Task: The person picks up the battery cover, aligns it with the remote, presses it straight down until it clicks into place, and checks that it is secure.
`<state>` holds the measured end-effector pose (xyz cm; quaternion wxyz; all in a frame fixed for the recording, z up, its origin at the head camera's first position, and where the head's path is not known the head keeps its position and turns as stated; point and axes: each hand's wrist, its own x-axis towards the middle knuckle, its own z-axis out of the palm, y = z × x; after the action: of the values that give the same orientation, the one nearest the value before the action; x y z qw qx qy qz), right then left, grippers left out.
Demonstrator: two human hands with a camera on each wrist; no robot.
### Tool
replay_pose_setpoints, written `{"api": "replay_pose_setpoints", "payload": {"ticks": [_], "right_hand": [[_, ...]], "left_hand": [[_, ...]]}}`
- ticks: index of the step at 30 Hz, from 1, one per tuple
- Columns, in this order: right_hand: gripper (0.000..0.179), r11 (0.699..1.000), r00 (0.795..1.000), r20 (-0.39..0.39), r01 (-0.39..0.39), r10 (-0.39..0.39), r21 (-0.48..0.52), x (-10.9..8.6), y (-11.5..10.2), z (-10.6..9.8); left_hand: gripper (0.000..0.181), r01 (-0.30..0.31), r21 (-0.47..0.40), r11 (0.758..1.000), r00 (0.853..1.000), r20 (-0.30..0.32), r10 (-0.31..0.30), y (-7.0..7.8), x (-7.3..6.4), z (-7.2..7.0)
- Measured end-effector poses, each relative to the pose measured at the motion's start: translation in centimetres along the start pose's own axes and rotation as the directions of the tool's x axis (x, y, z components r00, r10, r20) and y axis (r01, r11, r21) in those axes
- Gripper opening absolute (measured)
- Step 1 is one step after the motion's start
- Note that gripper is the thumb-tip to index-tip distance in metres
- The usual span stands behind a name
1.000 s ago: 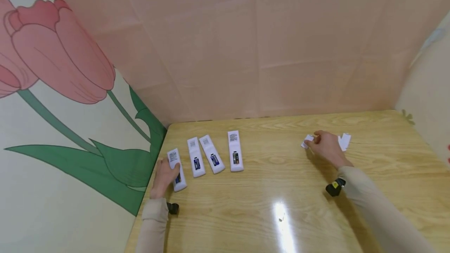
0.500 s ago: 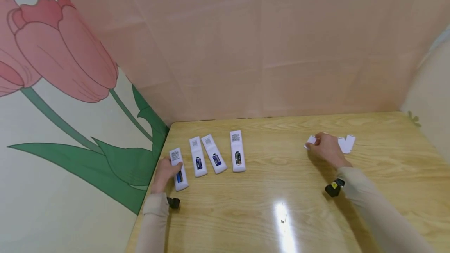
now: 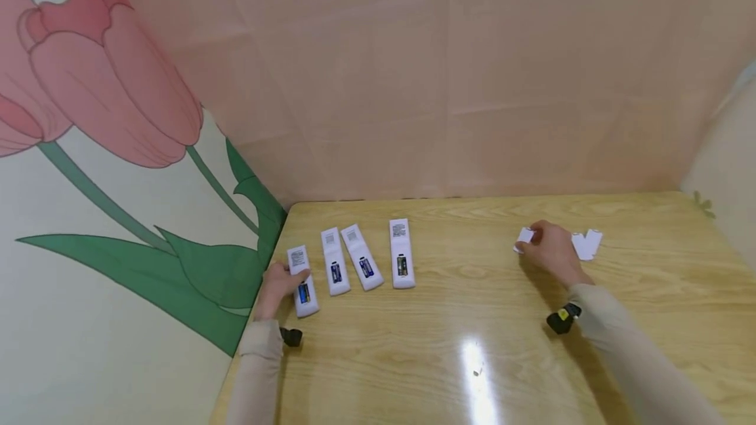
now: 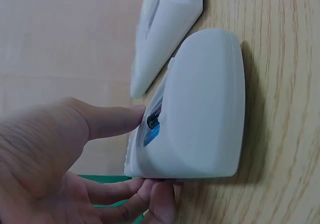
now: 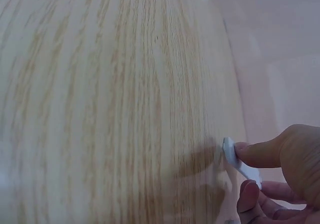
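My left hand holds the leftmost white remote control, which lies back-up on the table with its battery compartment uncovered. In the left wrist view the thumb rests on its back beside the blue batteries, and the other fingers are against its side. Far to the right, my right hand pinches a small white battery cover between thumb and fingers. The right wrist view shows that cover tilted and close over the tabletop. More white covers lie just right of this hand, partly behind it.
Three more white remotes lie back-up with batteries showing: one remote, a slanted remote and a remote farther right. The wooden table meets a pink cloth at the back and a tulip-painted wall at left.
The view has shifted slightly. My right hand has raised and tilted the cover a little, away from the other covers. The left thumb has moved slightly up the remote, showing more of the batteries.
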<state>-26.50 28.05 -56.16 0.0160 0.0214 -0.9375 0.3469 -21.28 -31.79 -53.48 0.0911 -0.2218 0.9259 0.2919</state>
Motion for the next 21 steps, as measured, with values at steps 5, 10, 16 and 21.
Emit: {"api": "replay_pose_setpoints", "payload": {"ticks": [5,10,16,21], "right_hand": [[0.061,1.0,1.0,-0.014,-0.004,0.004,0.015,-0.1,0.12,0.2],[0.058,1.0,0.999,-0.043,0.01,-0.009,0.025,-0.21,0.36,0.41],[0.048,0.999,0.996,-0.084,0.026,-0.023,0.038,-0.49,0.29,0.42],[0.04,0.997,0.992,-0.114,0.058,-0.052,0.054,-0.7,0.13,0.3]], "left_hand": [[0.057,0.012,-0.029,1.0,1.0,0.0,-0.012,-0.06,0.05,-0.01],[0.051,-0.001,-0.073,0.997,1.0,-0.001,0.001,-0.28,0.08,-0.26],[0.049,-0.031,-0.086,0.996,0.999,-0.012,0.03,-0.56,0.27,-0.53],[0.05,-0.041,-0.117,0.992,0.999,-0.008,0.04,-0.83,0.35,-0.67]]}}
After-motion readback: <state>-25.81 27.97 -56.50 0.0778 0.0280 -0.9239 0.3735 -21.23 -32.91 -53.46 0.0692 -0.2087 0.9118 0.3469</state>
